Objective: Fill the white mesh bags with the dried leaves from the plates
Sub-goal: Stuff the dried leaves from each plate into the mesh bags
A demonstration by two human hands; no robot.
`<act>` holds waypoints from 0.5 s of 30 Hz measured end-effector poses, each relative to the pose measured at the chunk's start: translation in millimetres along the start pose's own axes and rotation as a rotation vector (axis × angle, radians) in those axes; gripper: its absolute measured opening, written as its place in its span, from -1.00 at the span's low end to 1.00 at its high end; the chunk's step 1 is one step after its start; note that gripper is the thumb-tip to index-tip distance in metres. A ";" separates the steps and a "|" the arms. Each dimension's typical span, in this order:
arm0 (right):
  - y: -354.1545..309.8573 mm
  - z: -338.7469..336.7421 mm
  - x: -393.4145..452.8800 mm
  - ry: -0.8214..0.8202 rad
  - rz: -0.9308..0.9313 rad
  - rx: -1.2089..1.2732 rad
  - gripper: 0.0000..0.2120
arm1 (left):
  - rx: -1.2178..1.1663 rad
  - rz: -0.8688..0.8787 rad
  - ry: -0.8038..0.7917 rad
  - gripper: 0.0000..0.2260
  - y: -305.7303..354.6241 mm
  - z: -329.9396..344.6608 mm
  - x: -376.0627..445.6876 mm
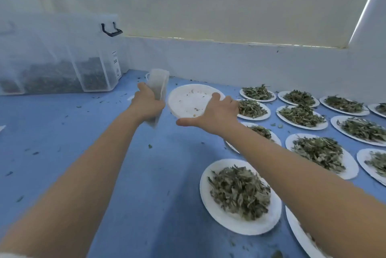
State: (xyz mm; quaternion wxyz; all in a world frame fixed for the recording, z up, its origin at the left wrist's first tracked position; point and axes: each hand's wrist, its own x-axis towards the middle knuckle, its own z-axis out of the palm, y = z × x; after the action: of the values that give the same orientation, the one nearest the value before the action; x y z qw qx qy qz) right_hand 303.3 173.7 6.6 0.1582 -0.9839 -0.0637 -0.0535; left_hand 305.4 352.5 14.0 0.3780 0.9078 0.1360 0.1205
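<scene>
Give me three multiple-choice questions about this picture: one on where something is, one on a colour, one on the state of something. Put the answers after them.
1. Where is the clear storage box?
A. far left, by the wall
B. among the plates on the right
C. under the right arm

2. What colour is the table top?
A. green
B. blue
C. brown

3. What is on the white plate that the right hand touches?
A. a full heap of leaves
B. only a few crumbs
C. a folded bag

Answers: 1 A, the box stands at the far left against the wall. 2 B, the bare surface between the arms is blue. 3 B, only specks lie on it, while the other plates carry heaps of dried leaves. The left hand grips the white mesh bag.
</scene>
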 end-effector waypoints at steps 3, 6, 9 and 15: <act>-7.5 22.6 72.5 0.013 0.076 0.129 0.17 | 0.054 -0.005 0.042 -0.40 -9.3 9.8 56.8; -12.3 50.2 133.0 -0.023 0.114 0.183 0.18 | 0.149 0.005 0.092 -0.44 -21.5 24.9 103.2; -18.2 77.4 176.5 -0.049 0.133 0.130 0.15 | 0.244 0.029 0.094 -0.42 -35.3 45.1 139.7; -20.7 115.2 223.9 -0.124 0.125 -0.056 0.08 | 0.437 0.083 0.054 -0.46 -58.2 78.8 182.2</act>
State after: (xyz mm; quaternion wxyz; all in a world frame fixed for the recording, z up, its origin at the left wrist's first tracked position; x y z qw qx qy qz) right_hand 530.9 254.1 -67.8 0.1297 -0.9914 -0.0106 0.0155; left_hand 491.8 402.0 -60.7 0.1632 0.9693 0.1317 0.1280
